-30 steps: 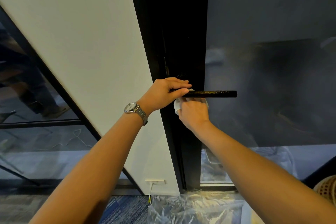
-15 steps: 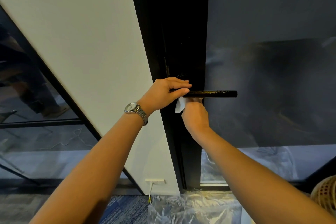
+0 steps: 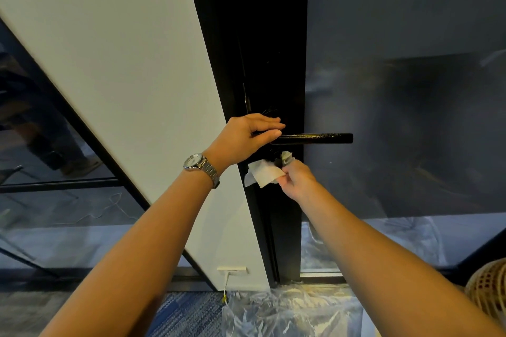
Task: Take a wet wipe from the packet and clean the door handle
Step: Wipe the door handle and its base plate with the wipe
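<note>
Two hands (image 3: 246, 137) (image 3: 297, 179) raised, wipe (image 3: 262, 172) seemingly below handle (image 3: 315, 138)

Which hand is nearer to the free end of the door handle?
Right. The right hand holds the wet wipe just below the door handle; the left hand is at its inner end, by the door edge.

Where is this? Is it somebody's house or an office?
Probably an office, though I can't be sure. There's a black-framed glass door with a straight black handle, glass partition walls, and blue carpet tiles on the floor.
</note>
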A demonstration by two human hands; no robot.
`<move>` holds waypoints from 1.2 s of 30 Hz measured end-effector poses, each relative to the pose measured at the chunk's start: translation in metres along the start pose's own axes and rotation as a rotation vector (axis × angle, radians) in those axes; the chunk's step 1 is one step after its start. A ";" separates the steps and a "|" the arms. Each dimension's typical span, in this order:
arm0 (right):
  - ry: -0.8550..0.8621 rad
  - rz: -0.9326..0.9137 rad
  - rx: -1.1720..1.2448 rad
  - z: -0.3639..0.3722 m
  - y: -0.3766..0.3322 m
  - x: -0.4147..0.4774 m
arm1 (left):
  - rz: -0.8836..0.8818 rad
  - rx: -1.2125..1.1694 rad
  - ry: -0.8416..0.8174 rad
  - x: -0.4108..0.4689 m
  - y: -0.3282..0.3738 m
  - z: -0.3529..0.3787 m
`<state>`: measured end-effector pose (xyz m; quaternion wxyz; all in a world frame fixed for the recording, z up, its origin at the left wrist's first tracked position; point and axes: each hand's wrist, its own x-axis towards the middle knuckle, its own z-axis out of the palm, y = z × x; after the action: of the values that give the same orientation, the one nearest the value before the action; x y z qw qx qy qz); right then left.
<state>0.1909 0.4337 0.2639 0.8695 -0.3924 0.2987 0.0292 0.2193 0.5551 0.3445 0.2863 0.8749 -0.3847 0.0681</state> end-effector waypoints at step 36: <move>-0.004 -0.889 -0.945 -0.027 0.009 0.001 | -0.056 -0.155 0.073 -0.007 0.001 0.010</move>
<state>0.1759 0.4210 0.2437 0.5327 -0.8189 0.0610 -0.2045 0.2125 0.5538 0.3340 0.3689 0.8573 -0.3536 0.0621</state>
